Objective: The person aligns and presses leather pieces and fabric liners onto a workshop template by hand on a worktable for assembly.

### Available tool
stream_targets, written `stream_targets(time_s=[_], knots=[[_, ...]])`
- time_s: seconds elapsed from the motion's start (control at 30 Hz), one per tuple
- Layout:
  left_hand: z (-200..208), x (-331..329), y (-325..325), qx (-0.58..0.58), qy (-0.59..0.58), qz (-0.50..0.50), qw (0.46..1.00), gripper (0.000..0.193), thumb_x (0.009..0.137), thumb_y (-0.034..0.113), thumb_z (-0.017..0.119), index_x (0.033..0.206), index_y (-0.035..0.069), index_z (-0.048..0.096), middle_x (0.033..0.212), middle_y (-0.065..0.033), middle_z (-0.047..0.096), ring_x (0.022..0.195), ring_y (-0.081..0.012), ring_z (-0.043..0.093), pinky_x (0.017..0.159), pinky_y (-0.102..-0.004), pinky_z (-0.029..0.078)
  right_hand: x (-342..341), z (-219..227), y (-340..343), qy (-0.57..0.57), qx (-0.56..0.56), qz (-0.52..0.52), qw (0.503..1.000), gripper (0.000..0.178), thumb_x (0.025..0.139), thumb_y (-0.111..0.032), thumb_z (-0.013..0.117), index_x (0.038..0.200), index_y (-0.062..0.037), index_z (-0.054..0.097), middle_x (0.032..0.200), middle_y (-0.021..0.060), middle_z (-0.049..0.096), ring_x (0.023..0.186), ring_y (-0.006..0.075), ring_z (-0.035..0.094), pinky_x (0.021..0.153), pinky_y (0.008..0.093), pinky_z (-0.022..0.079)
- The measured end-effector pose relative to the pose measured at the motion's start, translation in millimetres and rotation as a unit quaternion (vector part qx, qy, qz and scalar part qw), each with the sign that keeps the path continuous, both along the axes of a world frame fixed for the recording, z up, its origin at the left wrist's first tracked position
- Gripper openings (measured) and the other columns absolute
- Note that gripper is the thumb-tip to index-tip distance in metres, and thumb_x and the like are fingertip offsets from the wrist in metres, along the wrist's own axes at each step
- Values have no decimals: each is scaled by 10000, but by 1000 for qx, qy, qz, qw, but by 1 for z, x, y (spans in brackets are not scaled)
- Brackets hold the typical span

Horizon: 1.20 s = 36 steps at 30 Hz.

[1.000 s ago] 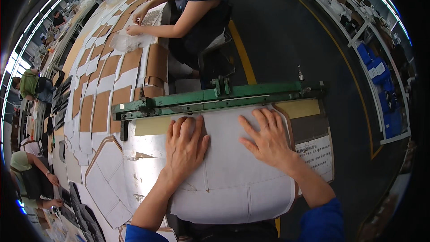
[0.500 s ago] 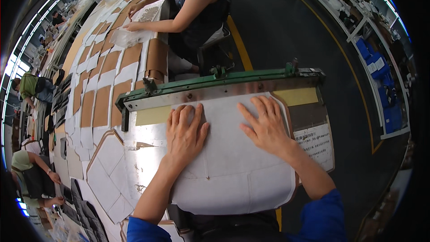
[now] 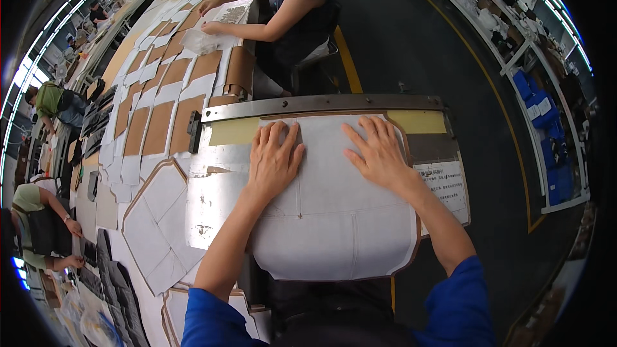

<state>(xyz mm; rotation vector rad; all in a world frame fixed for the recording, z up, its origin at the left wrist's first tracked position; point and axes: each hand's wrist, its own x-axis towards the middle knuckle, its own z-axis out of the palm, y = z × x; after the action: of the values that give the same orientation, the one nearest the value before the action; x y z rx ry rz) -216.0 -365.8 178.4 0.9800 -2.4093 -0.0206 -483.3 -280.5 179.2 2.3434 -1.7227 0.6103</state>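
A white sheet panel with brown edging [image 3: 328, 244] lies across a metal-topped bench machine [image 3: 202, 212], its near part hanging over the front edge. My left hand [image 3: 275, 160] rests flat on the panel's upper left, fingers stretched toward the far side. On its upper right lies my right hand [image 3: 380, 154], palm down with fingers spread. Beyond the fingertips runs a long metal bar [image 3: 321, 104] with small holes, close to the panel's far edge. Yellow strips [image 3: 418, 122] show on either side of the panel. Neither hand grips anything.
To the left, a long table holds rows of brown and white pieces [image 3: 154, 128] and more edged white panels [image 3: 160, 225]. A seated co-worker [image 3: 289, 13] handles a clear bag ahead. Shelving with blue bins [image 3: 543, 115] stands at right. Other people work far left.
The green bar with its fittings, seen along the machine's far side before, no longer shows there; the bare metal bar and the panel's far brown edge are now visible. Both hands stay flat on the panel.
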Motion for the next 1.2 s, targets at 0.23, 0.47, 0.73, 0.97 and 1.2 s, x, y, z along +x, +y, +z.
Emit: stream_targets(time_s=[0.23, 0.47, 0.73, 0.97, 1.2], knots=[[12, 32, 52, 50, -37, -62, 996, 474, 998, 224, 675, 1430, 39, 612, 1376, -183, 555, 1297, -383, 528, 1134, -534, 410, 27, 27, 79, -6, 62, 3, 998, 572, 902, -349, 782, 1346, -14, 650, 1226, 180, 550, 1183, 345, 495, 1038, 506, 396], [20, 53, 94, 57, -22, -98, 993, 462, 936, 175, 746, 1363, 27, 650, 1402, -180, 590, 1348, -378, 555, 1147, -507, 457, 58, 50, 110, -104, 48, 0, 993, 385, 832, -145, 822, 1165, -17, 679, 1113, 122, 573, 1087, 304, 539, 961, 463, 420], [14, 66, 87, 12, 35, -29, 999, 449, 835, 137, 842, 1237, -2, 697, 1283, -162, 643, 1150, -354, 652, 920, -445, 573, 113, 24, 18, -237, 61, 84, 966, 248, 867, -56, 762, 1103, 0, 712, 1077, 87, 597, 1042, 283, 551, 932, 423, 444], [10, 71, 80, 11, 46, -3, 999, 473, 832, 156, 842, 1246, -14, 689, 1299, -178, 643, 1211, -358, 639, 973, -462, 554, 142, 4, -9, -220, 57, 95, 969, 274, 882, -27, 723, 1150, 25, 716, 1087, 97, 600, 1032, 292, 554, 920, 425, 455], [4, 72, 80, 28, 6, 36, 999, 537, 918, 266, 751, 1379, 19, 631, 1433, -124, 608, 1385, -321, 519, 1211, -529, 330, 148, -1, -2, -103, -23, 135, 985, 421, 811, 24, 676, 1230, 61, 685, 1181, 133, 609, 1077, 302, 579, 915, 439, 468]])
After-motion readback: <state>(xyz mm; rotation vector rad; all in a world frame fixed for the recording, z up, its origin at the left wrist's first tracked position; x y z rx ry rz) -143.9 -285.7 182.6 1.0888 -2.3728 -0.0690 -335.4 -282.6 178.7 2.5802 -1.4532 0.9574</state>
